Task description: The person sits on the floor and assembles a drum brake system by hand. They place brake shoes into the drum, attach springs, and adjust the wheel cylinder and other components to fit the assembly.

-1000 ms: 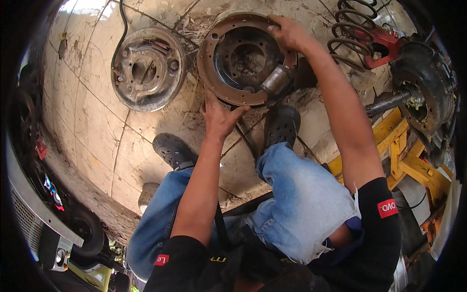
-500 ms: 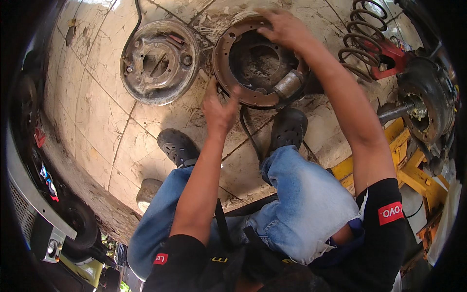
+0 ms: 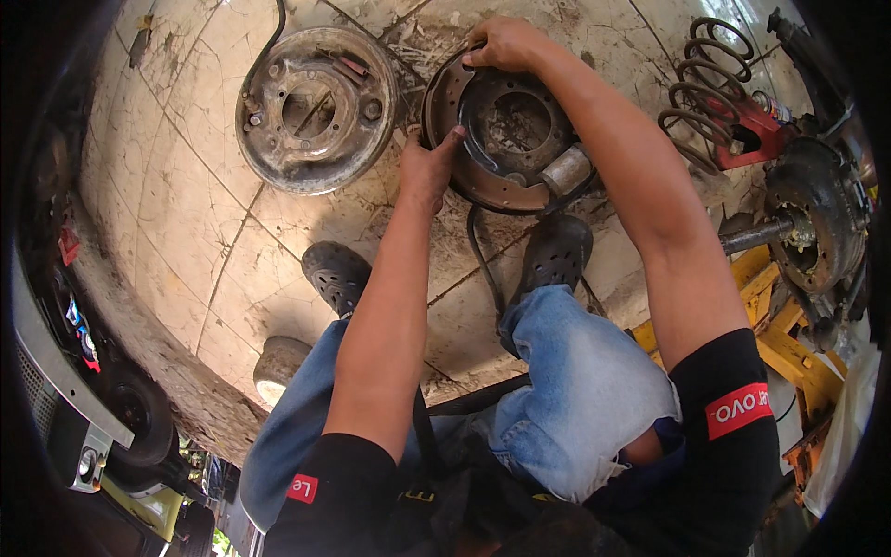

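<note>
In front of me on the floor lies a round, dark brake backing plate (image 3: 543, 100) with a large hole in its middle. A curved brown brake shoe (image 3: 444, 104) runs along its left and lower side. A grey metal cylinder (image 3: 567, 171) sits at its lower right. My left hand (image 3: 429, 170) grips the shoe's lower left part, thumb over the inner edge and the other fingers hidden underneath. At the shoe's upper end, my right hand (image 3: 506, 45) is closed round the rim.
Another backing plate (image 3: 320, 162) lies to the left with a black cable by it. On the right are a coil spring (image 3: 691, 88), a red stand (image 3: 750, 135), a hub with a shaft (image 3: 807, 218) and a yellow frame (image 3: 789, 357). A metal cup (image 3: 278, 364) stands near my left foot.
My right hand has moved left along the upper rim and closed on the shoe. My left hand has moved up and taken hold of its left side.
</note>
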Action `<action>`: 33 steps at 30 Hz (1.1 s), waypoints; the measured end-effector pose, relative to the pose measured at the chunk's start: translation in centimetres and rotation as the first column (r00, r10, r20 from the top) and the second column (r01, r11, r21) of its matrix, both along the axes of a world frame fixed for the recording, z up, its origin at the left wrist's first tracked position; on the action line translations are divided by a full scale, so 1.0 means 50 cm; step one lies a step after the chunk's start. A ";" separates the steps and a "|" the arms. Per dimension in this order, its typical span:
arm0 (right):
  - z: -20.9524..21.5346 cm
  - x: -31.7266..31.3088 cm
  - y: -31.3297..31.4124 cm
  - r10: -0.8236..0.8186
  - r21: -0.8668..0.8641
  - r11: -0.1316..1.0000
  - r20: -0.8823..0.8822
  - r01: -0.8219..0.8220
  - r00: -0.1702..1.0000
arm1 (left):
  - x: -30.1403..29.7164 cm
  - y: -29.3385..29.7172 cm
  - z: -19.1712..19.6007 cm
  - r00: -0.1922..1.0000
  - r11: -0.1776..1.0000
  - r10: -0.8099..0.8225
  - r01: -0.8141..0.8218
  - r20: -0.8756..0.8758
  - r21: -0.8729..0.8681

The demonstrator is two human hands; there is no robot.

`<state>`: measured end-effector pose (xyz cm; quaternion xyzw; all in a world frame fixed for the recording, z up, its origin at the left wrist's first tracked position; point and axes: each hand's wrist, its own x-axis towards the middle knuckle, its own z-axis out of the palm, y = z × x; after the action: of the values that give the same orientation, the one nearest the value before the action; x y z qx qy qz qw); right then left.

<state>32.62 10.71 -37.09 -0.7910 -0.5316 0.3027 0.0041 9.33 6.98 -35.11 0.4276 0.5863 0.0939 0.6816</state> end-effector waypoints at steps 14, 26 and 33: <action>-0.026 0.024 -0.006 -0.024 -0.032 0.999 -0.203 0.018 0.979 | 0.026 0.018 0.026 0.980 0.983 0.073 -0.101 -0.183 -0.151; 0.047 -0.030 -0.029 -0.072 -0.049 0.996 -0.037 0.070 0.997 | 0.034 -0.002 -0.038 0.992 0.943 -0.016 0.058 -0.129 0.329; 0.010 0.027 -0.066 0.238 0.298 0.937 -0.169 -0.180 0.957 | 0.034 -0.019 -0.024 0.976 0.791 -0.065 0.177 -0.207 0.586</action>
<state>33.99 7.42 -36.60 -0.6863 -0.6472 0.3022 0.1373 11.06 6.05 -36.29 0.6650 0.5552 0.1926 0.4609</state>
